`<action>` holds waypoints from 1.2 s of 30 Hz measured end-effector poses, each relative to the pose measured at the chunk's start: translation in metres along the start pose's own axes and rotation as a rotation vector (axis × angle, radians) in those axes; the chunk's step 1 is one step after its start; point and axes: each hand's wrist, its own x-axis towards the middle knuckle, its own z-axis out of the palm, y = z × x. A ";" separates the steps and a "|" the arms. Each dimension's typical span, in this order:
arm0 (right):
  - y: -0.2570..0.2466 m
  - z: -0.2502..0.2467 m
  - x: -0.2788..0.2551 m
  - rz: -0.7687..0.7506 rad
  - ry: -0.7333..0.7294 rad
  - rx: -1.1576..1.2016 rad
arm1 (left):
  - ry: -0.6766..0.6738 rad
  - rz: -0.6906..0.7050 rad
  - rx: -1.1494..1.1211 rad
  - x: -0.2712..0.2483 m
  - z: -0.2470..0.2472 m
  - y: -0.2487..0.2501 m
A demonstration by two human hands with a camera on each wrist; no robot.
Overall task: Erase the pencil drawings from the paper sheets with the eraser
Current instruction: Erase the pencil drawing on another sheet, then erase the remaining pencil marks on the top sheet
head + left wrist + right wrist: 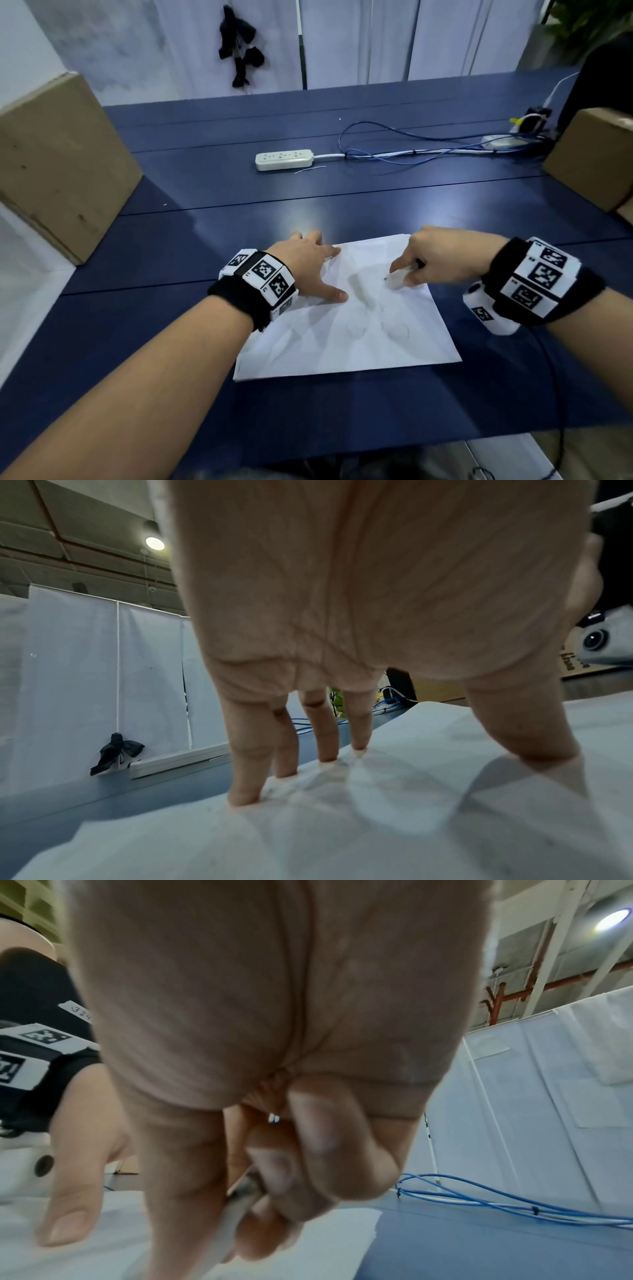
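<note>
A white paper sheet (346, 329) lies on the dark blue table (239, 192), with faint pencil shapes near its middle. My left hand (308, 263) presses on the sheet's upper left part with straight, spread fingers (246, 777), thumb (527, 729) apart on the paper (377, 831). My right hand (442, 260) grips a white eraser (399, 278) whose tip touches the upper right part of the sheet. In the right wrist view the fingers curl round the eraser (229, 1221) above the paper (325, 1237).
A white power strip (284, 159) with blue and white cables (428, 150) lies further back. Cardboard boxes stand at the left (58, 164) and right (589, 157) edges. White curtain panels (376, 41) close off the back.
</note>
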 end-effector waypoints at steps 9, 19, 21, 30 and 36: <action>-0.003 0.005 -0.007 0.012 0.045 -0.020 | 0.084 0.138 -0.181 -0.050 0.018 -0.017; -0.013 0.001 -0.016 0.045 0.151 0.006 | 0.032 0.169 -0.093 -0.065 0.034 -0.006; -0.019 -0.001 -0.020 0.032 0.214 0.066 | 0.028 0.164 -0.097 -0.063 0.033 -0.008; -0.063 0.014 0.001 -0.110 0.120 0.062 | 0.010 0.161 -0.099 -0.055 0.024 -0.014; -0.065 0.016 0.004 -0.134 0.088 -0.036 | -0.013 0.158 -0.130 -0.053 0.024 -0.024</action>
